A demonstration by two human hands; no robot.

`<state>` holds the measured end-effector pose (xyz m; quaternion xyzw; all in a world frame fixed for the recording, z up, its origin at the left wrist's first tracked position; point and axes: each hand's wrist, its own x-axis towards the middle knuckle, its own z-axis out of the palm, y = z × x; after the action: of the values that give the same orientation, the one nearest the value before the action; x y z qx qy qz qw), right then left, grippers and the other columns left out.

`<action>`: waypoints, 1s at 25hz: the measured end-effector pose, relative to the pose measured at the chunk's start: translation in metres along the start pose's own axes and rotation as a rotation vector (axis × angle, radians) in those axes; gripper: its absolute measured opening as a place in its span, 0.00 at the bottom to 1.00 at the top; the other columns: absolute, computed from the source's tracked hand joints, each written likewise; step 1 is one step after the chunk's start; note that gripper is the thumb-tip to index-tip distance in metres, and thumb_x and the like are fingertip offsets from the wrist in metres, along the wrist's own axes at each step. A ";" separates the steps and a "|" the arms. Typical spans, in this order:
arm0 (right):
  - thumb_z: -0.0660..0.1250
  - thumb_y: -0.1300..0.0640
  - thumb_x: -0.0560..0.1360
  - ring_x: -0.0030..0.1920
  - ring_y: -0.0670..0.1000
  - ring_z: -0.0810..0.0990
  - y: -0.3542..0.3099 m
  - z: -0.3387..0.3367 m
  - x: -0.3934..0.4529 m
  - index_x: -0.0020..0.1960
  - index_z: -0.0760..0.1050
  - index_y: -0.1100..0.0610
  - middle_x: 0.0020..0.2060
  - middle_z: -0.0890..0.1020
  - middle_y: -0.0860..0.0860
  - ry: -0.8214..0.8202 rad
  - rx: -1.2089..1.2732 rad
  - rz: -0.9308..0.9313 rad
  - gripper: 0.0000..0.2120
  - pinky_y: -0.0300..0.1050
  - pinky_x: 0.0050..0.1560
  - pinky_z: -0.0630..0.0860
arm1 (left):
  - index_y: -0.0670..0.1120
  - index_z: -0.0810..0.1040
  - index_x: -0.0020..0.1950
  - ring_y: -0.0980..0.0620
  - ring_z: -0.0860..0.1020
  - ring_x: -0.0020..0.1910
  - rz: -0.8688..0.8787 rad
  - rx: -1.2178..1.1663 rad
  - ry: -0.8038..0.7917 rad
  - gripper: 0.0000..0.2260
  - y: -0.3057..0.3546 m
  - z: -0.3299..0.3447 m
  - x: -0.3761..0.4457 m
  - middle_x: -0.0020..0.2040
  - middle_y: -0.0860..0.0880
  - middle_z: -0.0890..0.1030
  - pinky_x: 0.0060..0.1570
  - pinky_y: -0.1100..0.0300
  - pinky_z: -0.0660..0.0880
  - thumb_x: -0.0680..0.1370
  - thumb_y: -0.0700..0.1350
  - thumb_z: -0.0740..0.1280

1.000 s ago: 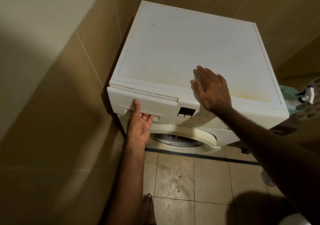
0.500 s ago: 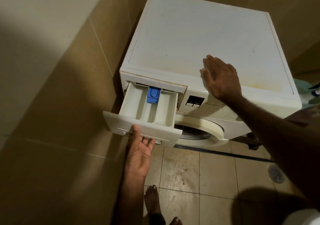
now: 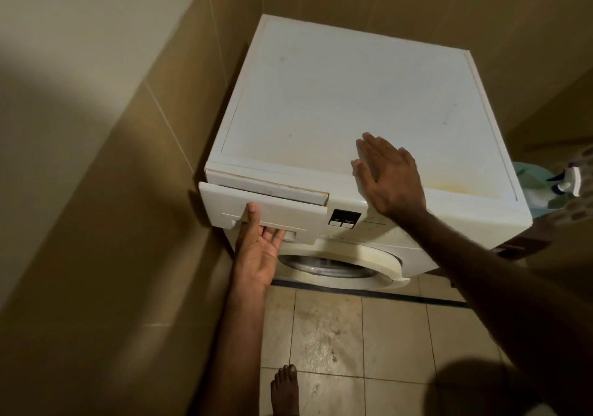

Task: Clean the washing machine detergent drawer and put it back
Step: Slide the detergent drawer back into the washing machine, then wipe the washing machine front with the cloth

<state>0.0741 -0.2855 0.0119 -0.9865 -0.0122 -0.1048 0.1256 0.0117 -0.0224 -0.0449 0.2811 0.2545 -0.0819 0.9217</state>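
Left hand [image 3: 256, 249] fingers hooked under smooth white plastic drawer [image 3: 266, 212]; right hand [image 3: 390, 176] flat on washer top [image 3: 353, 95].

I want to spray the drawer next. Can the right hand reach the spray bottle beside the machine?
Probably yes: the right hand lies flat on the washing machine holding nothing, and the spray bottle stands uncovered just past the machine's right edge.

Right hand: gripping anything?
No. The right hand lies flat, fingers straight, on the washing machine top.
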 end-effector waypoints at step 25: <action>0.42 0.42 0.86 0.83 0.53 0.49 0.066 -0.121 -0.081 0.84 0.47 0.54 0.84 0.50 0.52 -0.381 -0.060 0.372 0.30 0.64 0.79 0.54 | 0.41 0.81 0.66 0.40 0.77 0.69 0.876 1.884 -0.183 0.21 -0.085 0.184 -0.080 0.65 0.42 0.82 0.68 0.46 0.73 0.81 0.52 0.61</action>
<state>-0.0264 -0.3797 0.0931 -0.9769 0.1491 0.1074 0.1087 -0.0041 -0.1951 0.0871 0.9470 -0.1076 0.0731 0.2938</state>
